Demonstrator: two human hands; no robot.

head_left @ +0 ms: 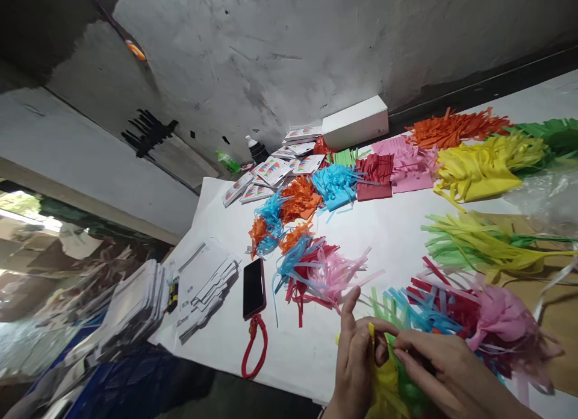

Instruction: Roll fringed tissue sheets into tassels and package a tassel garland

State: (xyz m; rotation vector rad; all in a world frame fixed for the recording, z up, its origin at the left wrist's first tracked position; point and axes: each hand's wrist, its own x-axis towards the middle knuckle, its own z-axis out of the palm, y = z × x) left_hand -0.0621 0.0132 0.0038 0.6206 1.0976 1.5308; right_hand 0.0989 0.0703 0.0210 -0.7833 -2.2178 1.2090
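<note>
At the table's near edge, my left hand (pixel 356 362) is closed around a yellow fringed paper tassel (pixel 385 386), one finger sticking up. Beside it my right hand (pixel 445 362) has thumb and finger pinched together at a green fringed strip (pixel 409 386) of the same bundle. Whether something thin lies in that pinch is hard to make out. Behind the hands lie a pink, red and blue tassel bundle (pixel 501 316) and a loose group of pink and red fringed strips (pixel 334 268). The lower part of the held tassel runs out of view.
Stacks of fringed paper in yellow (pixel 485 166), dark red (pixel 374 177) and blue (pixel 336 184) line the back. Printed packets (pixel 273 171) lie near a white box (pixel 354 123). A phone (pixel 253 288) with a red strap and a pile of white cards (pixel 205 286) sit left.
</note>
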